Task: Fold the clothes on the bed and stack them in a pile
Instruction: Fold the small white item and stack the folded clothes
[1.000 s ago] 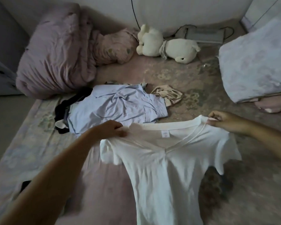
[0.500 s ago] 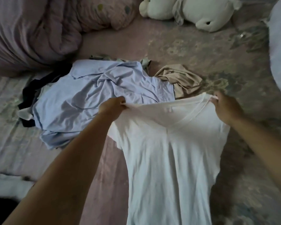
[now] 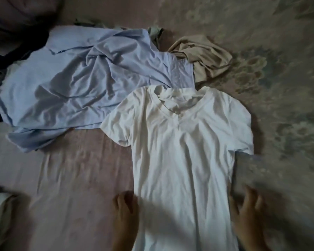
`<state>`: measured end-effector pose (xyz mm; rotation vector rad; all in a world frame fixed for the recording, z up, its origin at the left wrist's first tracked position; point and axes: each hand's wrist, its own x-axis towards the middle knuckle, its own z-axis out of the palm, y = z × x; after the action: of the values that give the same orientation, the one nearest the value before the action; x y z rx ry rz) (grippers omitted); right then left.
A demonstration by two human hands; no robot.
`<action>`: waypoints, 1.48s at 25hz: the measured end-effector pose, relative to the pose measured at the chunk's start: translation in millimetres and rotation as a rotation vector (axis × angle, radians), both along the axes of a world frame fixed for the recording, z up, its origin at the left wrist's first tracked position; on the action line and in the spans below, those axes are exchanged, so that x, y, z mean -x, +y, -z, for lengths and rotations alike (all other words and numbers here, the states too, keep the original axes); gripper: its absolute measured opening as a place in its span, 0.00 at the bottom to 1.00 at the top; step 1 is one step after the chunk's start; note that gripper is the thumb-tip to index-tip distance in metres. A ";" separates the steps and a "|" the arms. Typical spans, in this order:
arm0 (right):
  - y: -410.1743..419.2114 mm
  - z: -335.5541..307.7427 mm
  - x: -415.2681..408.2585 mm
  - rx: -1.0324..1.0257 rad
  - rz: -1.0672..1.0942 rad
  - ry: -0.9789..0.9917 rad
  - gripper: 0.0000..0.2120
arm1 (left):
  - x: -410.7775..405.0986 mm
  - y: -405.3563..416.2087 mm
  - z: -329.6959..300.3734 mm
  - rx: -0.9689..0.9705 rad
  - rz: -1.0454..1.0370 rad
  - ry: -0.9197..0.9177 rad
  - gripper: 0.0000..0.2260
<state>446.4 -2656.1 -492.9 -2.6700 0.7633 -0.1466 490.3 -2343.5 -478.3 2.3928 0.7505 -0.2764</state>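
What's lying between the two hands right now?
In the head view, the lower body of the white T-shirt spans from the left hand to the right hand.

Both hands are motion-blurred: the left hand (image 3: 125, 212) and right hand (image 3: 250, 214) flank the white T-shirt (image 3: 181, 160), whose hem the bottom edge cuts off. Their grip is unclear.

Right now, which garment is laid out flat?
The white T-shirt, spread flat between both hands; the blue shirt and beige garment lie crumpled.
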 end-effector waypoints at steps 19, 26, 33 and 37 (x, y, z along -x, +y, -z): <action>1.1 -36.4 117.0 -0.361 -0.430 0.276 0.19 | 93.3 75.2 -11.0 -0.157 1.075 -0.179 0.23; -6.4 -65.2 158.1 -0.086 -0.062 0.249 0.06 | 122.5 77.4 -46.4 -0.125 0.263 -0.029 0.06; -26.8 -38.7 191.9 0.100 -0.515 0.501 0.18 | 156.1 100.0 -14.9 -0.267 0.531 -0.028 0.10; -38.8 -37.4 191.6 0.435 -0.809 0.345 0.08 | 146.8 119.9 -10.5 -0.489 1.141 -0.314 0.13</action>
<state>254.7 -2694.8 -455.5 -3.2239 -0.3602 0.4063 343.5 -2223.6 -467.8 2.9710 -0.8488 -0.1511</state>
